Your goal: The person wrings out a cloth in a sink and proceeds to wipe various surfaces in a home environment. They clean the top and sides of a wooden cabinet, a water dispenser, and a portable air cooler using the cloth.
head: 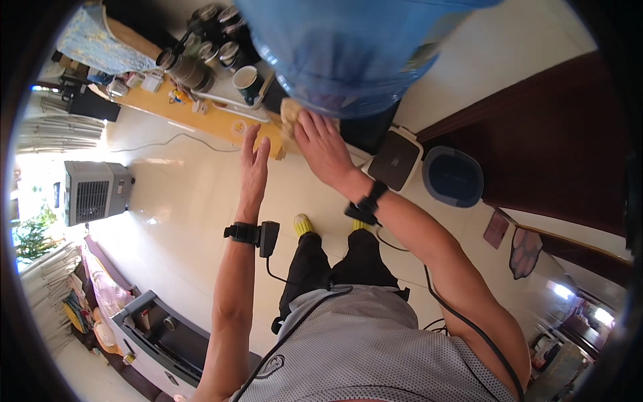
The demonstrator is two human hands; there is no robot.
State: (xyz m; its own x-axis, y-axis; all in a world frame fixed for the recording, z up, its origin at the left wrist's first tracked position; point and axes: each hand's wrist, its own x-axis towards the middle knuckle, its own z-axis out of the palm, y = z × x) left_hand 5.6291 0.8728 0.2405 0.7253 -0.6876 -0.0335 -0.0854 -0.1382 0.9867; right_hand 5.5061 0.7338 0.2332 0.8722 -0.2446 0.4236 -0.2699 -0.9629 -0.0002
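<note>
A tan cloth (290, 116) is under the fingers of my right hand (324, 145), pressed near the base of a large blue water-cooler bottle (341, 55). The bottle fills the top of the view, and it hides part of the cloth and the black surface (369, 128) below it. My left hand (255, 163) is raised in the air with its fingers apart, holding nothing. Close to its fingertips is the front edge of a yellow wooden cabinet top (201, 120), where a small clear round dish (238, 127) sits.
A tray with a mug (247, 83) and several dark jars stands on the cabinet. Beside it is a brown-glass pot (188, 73). Two lidded bins (394, 158) (453, 176) stand on the floor at right. A grey air cooler (95, 193) and a treadmill (171, 326) are at left.
</note>
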